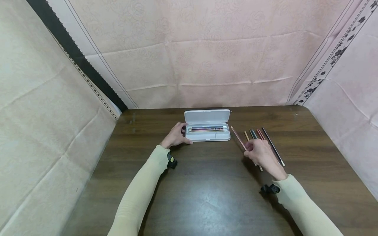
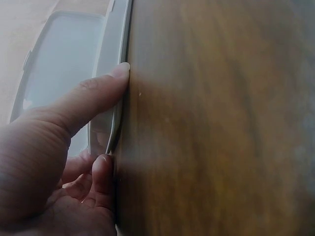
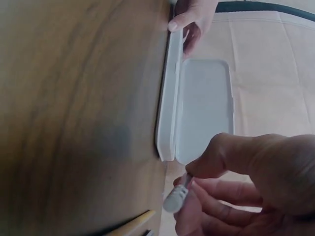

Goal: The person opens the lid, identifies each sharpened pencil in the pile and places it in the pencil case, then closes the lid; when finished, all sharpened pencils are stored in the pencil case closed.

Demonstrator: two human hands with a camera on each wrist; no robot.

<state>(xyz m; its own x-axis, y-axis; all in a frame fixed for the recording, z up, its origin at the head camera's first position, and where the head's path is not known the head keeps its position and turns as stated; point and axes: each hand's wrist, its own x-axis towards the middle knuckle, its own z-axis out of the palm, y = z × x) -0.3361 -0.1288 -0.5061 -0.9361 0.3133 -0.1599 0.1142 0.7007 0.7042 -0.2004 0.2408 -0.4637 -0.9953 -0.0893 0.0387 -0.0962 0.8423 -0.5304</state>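
Note:
A white pencil case (image 1: 199, 136) lies on the table with its lid (image 1: 206, 116) raised at the back. Several pencils (image 1: 205, 129) lie lengthwise inside it. My left hand (image 1: 177, 134) grips the case's left end, its thumb (image 2: 101, 93) on the front wall and the other fingers round the end. To the right of the case, my right hand (image 1: 260, 151) pinches a pink pencil (image 1: 238, 137) between thumb and fingers. That pencil's tip points toward the case, apart from it. A white eraser (image 3: 175, 199) caps its near end in the right wrist view.
Several loose pencils lie under and beside the right hand: a yellow one (image 1: 246, 135), bluish ones (image 1: 253, 133), red ones (image 1: 260, 133) and a black one (image 1: 273, 146). The brown wooden table (image 1: 200, 190) ends at the back against a pale cloth (image 1: 206, 65).

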